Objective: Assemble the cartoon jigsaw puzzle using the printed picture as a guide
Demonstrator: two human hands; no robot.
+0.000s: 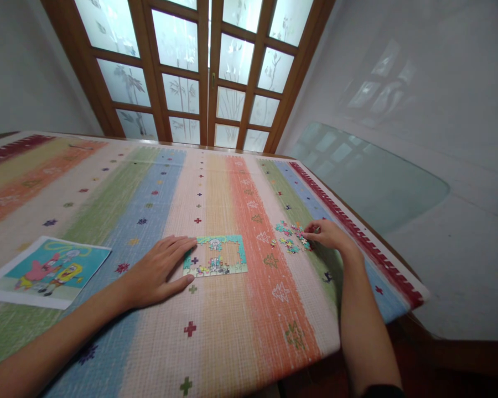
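Observation:
A partly assembled jigsaw puzzle (243, 257) lies flat on the table, with its border joined, a cartoon figure in the middle and bare gaps around it. My left hand (160, 271) rests at its left side, fingers stretched out and thumb apart, fingertips touching the edge. To the right is a loose heap of small puzzle pieces (288, 243), mostly teal with some pink and yellow. At that heap's right edge my right hand (326, 235) is closed in a pinch, seemingly on a puzzle piece, mostly hidden by the fingers.
A printed reference picture (89, 257) of cartoon characters lies at the left on the striped tablecloth (157, 354). Beyond the table's far edge stand wooden doors (209, 83) with frosted panes. A white wall (440, 237) runs along the right side.

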